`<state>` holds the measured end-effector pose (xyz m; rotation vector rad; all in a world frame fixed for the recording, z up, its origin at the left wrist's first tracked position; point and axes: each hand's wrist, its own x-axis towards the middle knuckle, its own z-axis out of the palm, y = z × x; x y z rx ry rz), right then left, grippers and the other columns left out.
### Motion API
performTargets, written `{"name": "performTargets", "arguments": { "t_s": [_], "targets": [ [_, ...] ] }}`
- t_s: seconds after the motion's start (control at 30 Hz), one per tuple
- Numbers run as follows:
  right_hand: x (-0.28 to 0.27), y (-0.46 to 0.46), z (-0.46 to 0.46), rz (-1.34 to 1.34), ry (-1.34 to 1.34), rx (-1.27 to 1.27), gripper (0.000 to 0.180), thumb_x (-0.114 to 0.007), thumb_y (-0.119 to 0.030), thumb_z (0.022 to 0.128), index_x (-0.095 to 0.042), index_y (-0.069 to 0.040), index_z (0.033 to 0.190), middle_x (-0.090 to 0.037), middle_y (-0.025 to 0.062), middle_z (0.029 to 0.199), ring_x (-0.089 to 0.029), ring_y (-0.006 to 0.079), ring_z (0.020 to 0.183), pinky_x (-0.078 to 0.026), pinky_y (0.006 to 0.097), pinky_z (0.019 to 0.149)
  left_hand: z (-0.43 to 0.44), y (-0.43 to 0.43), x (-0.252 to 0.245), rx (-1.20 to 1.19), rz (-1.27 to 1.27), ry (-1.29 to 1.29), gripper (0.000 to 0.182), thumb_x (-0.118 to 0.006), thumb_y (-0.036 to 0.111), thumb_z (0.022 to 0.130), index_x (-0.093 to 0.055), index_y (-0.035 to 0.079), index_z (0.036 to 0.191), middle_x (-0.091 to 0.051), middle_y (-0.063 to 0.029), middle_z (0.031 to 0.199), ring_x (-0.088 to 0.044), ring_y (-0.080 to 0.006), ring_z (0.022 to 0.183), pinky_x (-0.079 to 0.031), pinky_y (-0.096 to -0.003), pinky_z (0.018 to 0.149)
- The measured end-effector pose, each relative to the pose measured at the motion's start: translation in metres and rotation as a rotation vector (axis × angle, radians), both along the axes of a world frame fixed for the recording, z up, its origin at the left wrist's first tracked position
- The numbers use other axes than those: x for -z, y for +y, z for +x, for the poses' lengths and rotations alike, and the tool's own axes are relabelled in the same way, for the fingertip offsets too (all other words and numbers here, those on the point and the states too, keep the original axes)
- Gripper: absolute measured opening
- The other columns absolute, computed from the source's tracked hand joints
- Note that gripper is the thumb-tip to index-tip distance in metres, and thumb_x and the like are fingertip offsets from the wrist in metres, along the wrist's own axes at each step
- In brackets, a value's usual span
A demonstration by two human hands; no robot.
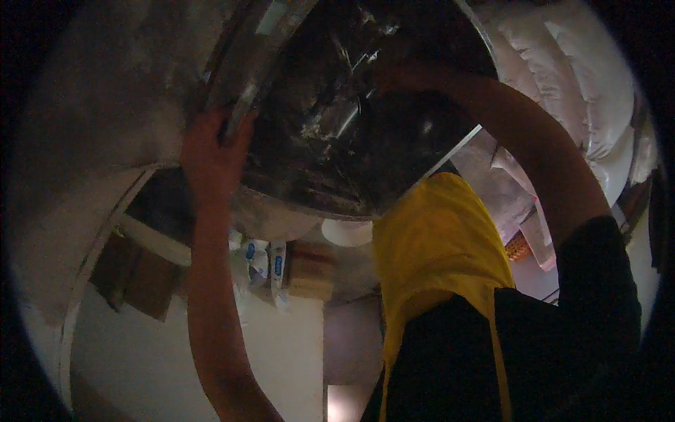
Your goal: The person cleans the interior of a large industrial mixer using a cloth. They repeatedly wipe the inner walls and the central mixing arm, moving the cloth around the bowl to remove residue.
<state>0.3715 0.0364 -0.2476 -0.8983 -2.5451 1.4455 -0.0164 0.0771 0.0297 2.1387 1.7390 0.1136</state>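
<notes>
A large dark surface [327,158] with glossy, streaked patches lies before me in dim light; what it is I cannot tell. My left hand [219,147] rests at its left side, thumb and fingers around the lower end of a long, pale, shiny strip [245,100]. Whether the fingers grip the strip is unclear. My right arm curves in from the right over the dark surface, and my right hand [403,76] is almost lost in shadow near its upper middle. Its fingers and anything in them cannot be made out.
Puffy, pale plastic-looking bags [569,79] lie at the right, with an orange patterned object [518,247] below them. A yellow apron [443,237] covers my front. Cardboard boxes [311,269], blue-and-white packages [258,261] and a white round object [347,232] are beyond the lower edge.
</notes>
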Motion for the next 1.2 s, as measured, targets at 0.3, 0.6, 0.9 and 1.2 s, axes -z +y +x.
{"name": "performTargets", "arguments": {
  "t_s": [0.3,0.6,0.9,1.2],
  "targets": [
    [0.001,0.033,-0.042,0.033,-0.169,-0.279,0.026,-0.058,-0.029,0.099,-0.069,-0.008,0.111,-0.07,0.0118,0.106,-0.067,0.0274,0.094,-0.055,0.0451,0.082,-0.003,-0.004,0.006,0.048,0.128,-0.072,0.031,-0.085,0.03,0.083,-0.072,0.006,0.098,-0.069,-0.011,0.089,-0.067,-0.0309,0.08,-0.053,-0.0413,0.069],
    [-0.011,0.003,-0.044,0.487,-0.441,-0.242,0.029,-0.057,-0.031,0.1,-0.064,-0.007,0.114,-0.067,0.0122,0.106,-0.067,0.0264,0.098,-0.057,0.0445,0.078,-0.008,-0.005,0.012,0.06,0.121,-0.084,0.036,-0.081,0.034,0.09,-0.071,0.001,0.1,-0.071,-0.0105,0.086,-0.063,-0.0186,0.075,-0.051,-0.0344,0.067],
    [-0.128,-0.018,-0.034,-0.902,-0.532,-0.024,0.051,-0.054,-0.055,0.103,-0.059,-0.005,0.098,-0.058,0.0089,0.072,-0.06,0.0221,0.063,-0.05,0.0375,0.052,-0.006,-0.005,0.008,0.035,0.122,-0.111,0.037,-0.082,0.035,0.087,-0.072,0.001,0.098,-0.07,-0.0153,0.088,-0.068,-0.0318,0.077,-0.054,-0.0405,0.069],
    [-0.135,0.02,-0.09,-1.356,-0.602,-0.212,0.045,-0.047,-0.051,0.106,-0.054,-0.01,0.089,-0.04,-0.002,0.062,-0.033,0.0105,0.048,-0.026,0.0279,0.045,-0.007,-0.003,0.011,0.043,0.147,-0.024,0.037,-0.079,0.037,0.09,-0.074,0.002,0.097,-0.069,-0.0117,0.079,-0.062,-0.0201,0.067,-0.049,-0.0368,0.063]
  ]
}}
